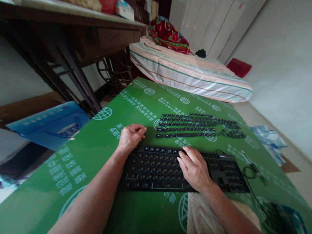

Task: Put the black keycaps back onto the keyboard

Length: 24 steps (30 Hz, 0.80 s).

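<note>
Many keycaps (187, 124) lie in rows right of centre, likely so we keep order; our right hand (195, 165) bunches fingers over the keyboard (153, 169), left hand (131, 138) curls, both grips unclear.

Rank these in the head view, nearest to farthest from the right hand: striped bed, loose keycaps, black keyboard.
1. Black keyboard: directly under the right hand.
2. Loose keycaps: on the green table, beyond the keyboard.
3. Striped bed: past the table's far edge.
</note>
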Motion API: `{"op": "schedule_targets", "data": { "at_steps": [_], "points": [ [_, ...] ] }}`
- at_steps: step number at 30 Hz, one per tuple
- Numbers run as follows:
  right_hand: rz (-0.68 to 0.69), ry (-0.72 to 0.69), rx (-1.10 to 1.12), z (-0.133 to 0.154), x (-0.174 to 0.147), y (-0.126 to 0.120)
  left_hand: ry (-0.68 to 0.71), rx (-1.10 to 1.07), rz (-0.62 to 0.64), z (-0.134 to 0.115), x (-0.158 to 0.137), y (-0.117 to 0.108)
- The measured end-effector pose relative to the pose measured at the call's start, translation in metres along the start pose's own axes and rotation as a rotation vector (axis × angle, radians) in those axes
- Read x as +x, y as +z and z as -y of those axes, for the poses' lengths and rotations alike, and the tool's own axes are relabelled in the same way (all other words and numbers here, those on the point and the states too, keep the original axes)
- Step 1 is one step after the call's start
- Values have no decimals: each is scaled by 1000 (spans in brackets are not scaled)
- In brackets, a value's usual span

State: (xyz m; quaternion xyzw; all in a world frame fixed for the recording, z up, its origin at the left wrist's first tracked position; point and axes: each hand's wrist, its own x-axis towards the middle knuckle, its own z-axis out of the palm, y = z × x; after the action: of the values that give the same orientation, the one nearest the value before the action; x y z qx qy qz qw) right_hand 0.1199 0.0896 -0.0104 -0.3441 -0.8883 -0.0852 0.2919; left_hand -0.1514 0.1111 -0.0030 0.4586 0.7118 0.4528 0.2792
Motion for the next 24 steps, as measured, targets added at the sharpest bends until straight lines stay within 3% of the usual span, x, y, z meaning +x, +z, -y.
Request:
{"op": "schedule_targets", "data": {
  "at_steps": [24],
  "points": [
    [24,42,-2,4,1,4,-42,19,-7,-5,1,-6]
  ]
}}
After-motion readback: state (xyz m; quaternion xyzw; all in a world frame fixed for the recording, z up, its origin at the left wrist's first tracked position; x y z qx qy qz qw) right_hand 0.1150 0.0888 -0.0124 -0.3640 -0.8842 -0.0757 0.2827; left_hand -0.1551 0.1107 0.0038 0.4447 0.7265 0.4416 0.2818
